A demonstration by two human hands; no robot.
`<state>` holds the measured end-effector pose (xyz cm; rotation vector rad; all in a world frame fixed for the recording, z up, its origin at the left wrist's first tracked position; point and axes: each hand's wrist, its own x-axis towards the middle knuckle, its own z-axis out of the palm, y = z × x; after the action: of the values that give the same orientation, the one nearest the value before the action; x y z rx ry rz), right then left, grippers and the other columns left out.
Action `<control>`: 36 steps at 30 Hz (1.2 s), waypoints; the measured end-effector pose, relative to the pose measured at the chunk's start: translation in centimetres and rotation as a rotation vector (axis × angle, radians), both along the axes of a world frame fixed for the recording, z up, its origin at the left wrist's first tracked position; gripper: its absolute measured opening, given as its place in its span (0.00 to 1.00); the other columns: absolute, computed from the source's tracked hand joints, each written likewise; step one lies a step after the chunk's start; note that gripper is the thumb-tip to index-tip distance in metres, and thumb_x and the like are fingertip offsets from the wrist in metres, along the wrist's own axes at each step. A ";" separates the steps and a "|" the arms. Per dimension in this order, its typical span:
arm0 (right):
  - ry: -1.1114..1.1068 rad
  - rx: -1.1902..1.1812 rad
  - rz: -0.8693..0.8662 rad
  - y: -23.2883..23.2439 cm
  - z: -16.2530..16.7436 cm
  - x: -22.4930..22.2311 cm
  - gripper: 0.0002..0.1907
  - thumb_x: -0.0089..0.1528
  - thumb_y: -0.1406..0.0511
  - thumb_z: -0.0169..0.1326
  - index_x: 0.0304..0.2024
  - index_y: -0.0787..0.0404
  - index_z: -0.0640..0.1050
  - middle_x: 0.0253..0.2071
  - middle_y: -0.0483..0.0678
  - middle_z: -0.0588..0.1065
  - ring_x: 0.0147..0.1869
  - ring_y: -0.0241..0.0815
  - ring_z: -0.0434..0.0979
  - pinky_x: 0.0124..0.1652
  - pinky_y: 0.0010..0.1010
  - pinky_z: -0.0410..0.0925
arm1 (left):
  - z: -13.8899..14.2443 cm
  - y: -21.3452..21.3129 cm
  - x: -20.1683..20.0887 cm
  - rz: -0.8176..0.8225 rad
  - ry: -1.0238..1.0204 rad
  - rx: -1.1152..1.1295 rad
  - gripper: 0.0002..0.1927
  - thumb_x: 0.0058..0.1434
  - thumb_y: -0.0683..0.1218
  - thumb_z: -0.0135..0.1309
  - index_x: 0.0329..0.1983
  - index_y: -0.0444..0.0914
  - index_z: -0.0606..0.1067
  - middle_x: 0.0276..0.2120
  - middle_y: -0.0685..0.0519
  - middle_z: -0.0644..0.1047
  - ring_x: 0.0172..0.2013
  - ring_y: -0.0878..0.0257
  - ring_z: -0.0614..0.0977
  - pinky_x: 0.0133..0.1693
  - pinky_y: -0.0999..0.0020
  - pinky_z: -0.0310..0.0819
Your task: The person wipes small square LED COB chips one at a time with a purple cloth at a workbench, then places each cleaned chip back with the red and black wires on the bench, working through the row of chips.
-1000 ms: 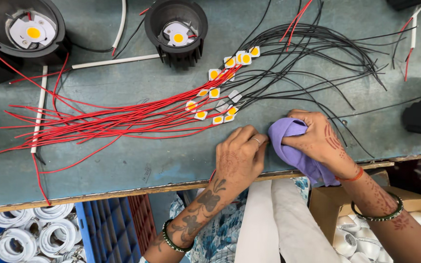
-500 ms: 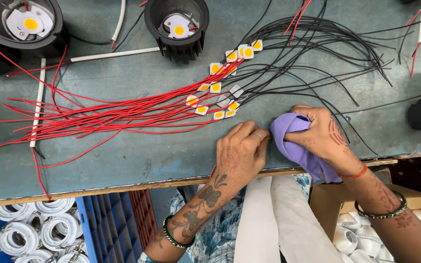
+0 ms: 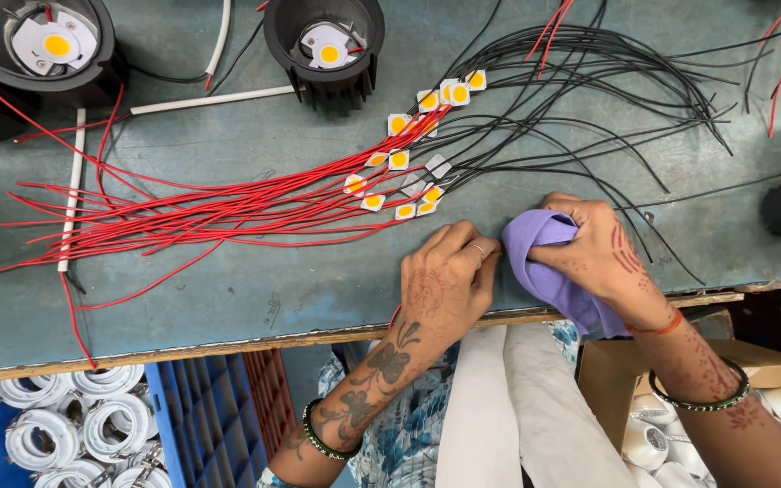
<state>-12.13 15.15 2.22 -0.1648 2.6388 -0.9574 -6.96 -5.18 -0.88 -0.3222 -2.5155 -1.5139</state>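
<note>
Hands [image 3: 517, 262] slightly lower on worn teal workbench [image 3: 228, 298], wires [image 3: 228, 212] unmoved.

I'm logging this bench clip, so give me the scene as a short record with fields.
surface: worn blue-green table
left hand: left hand flat on the table, holding nothing visible
right hand: right hand gripping a purple cloth
wires: red wires fanned left, black wires fanned right
chips: small yellow-centred chips where the wires meet
lamps: two black housings at the top edge
below: blue crate, white rings
</note>
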 end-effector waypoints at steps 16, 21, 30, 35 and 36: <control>0.001 -0.005 0.059 0.9 -0.7 -0.3 0.14 0.46 0.67 0.65 0.32 0.68 0.77 0.31 0.49 0.73 0.30 0.37 0.72 0.34 0.29 0.67 | 0.2 0.0 -0.2 -0.015 -0.018 -0.016 0.05 0.57 0.39 0.60 0.36 0.40 0.80 0.33 0.54 0.75 0.37 0.56 0.80 0.35 0.58 0.74; 0.025 -0.007 0.029 0.8 -1.1 -0.2 0.14 0.47 0.67 0.66 0.33 0.68 0.78 0.31 0.50 0.74 0.29 0.38 0.73 0.34 0.30 0.67 | 0.2 0.0 -0.1 -0.019 -0.014 -0.017 0.06 0.57 0.39 0.60 0.37 0.40 0.80 0.34 0.54 0.75 0.38 0.55 0.80 0.36 0.58 0.74; -0.192 -0.538 -0.506 2.8 -2.1 -0.8 0.09 0.57 0.72 0.56 0.39 0.62 0.82 0.33 0.40 0.80 0.32 0.31 0.76 0.32 0.26 0.70 | 0.2 0.1 -0.2 -0.007 -0.034 -0.010 0.05 0.57 0.40 0.62 0.36 0.41 0.80 0.32 0.55 0.75 0.35 0.56 0.81 0.34 0.59 0.73; -0.234 -0.377 -0.273 3.5 -1.2 -0.8 0.07 0.56 0.73 0.58 0.37 0.64 0.82 0.32 0.40 0.77 0.35 0.28 0.73 0.34 0.24 0.67 | 0.0 0.1 -0.1 -0.007 -0.040 -0.020 0.05 0.56 0.40 0.62 0.36 0.42 0.80 0.32 0.55 0.76 0.35 0.56 0.81 0.34 0.59 0.73; -0.193 -0.313 -0.184 3.5 -0.9 -0.8 0.08 0.54 0.73 0.59 0.37 0.65 0.81 0.32 0.42 0.77 0.35 0.29 0.73 0.35 0.25 0.67 | 0.0 0.1 -0.1 -0.007 -0.037 -0.023 0.06 0.56 0.40 0.62 0.36 0.42 0.80 0.32 0.55 0.76 0.36 0.56 0.81 0.34 0.59 0.73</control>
<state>-12.96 18.66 1.35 0.0968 2.3458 -1.3717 -7.08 -5.04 -0.86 -0.3096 -2.5642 -1.5086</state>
